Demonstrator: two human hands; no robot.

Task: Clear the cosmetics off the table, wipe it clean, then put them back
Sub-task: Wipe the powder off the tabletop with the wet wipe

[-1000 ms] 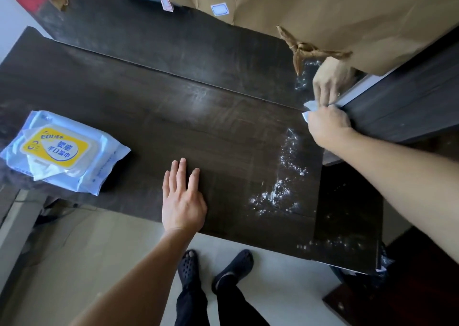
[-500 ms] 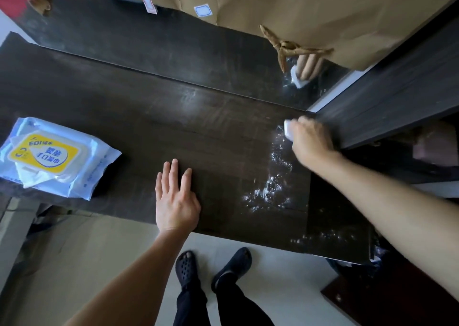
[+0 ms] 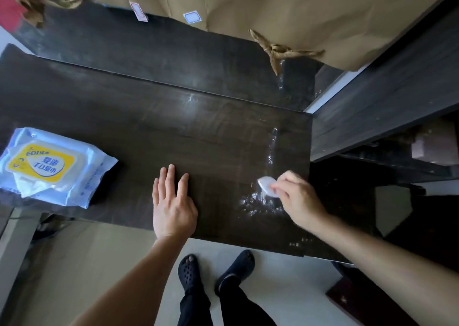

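The left hand [image 3: 173, 209] lies flat on the dark wooden counter [image 3: 149, 131] near its front edge, palm down, its fingers [image 3: 171, 176] straight and slightly spread, grasping nothing. To its right, the right hand [image 3: 298, 201] presses a small white wipe [image 3: 267, 185] onto the counter top near the right end, with the fingers curled over it and pinching it. The wipe sits at the upper edge of a patch of scattered white powder [image 3: 260, 205], and a thin pale streak [image 3: 272, 149] runs up the wood from there. A pack of wet wipes [image 3: 52, 169] – blue with a yellow label – lies at the left end of the counter, well apart from both hands. Brown paper bags [image 3: 298, 10] stand behind the counter, and black slippers [image 3: 188, 273] show on the pale floor [image 3: 99, 263] below
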